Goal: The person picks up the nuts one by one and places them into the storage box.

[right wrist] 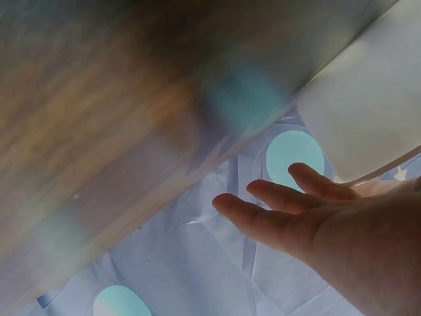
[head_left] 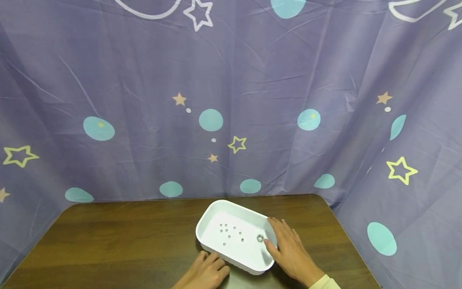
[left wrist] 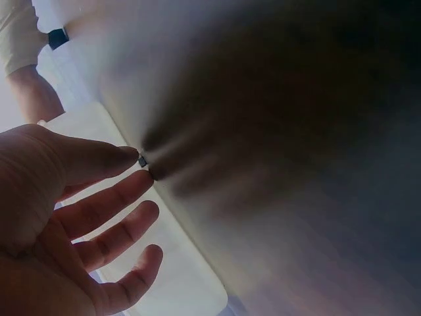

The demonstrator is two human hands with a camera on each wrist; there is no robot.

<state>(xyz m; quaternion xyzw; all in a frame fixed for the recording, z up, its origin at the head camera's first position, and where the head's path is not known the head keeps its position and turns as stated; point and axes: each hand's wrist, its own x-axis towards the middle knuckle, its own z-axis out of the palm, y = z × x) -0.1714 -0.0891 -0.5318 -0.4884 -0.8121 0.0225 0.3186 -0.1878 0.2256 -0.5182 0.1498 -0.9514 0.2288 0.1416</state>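
Note:
A white tray point(head_left: 249, 253) stands on the wooden table with several tiny metal nuts point(head_left: 229, 236) spread inside. One larger nut point(head_left: 260, 238) lies near its right end. My left hand point(head_left: 211, 271) is low at the tray's near side. In the left wrist view, its thumb and index fingertip pinch a tiny dark piece point(left wrist: 142, 160), with the other fingers loosely bent. At the right end rests my right hand point(head_left: 290, 249), its thumb over the rim toward the inside. The right wrist view shows its other fingers point(right wrist: 256, 220) straight, alongside the tray's outer wall.
The brown wooden table point(head_left: 126, 241) extends to both sides of the tray. Behind it and along the right hangs a purple curtain point(head_left: 252, 100) with stars and turquoise spots, close to the table's back edge.

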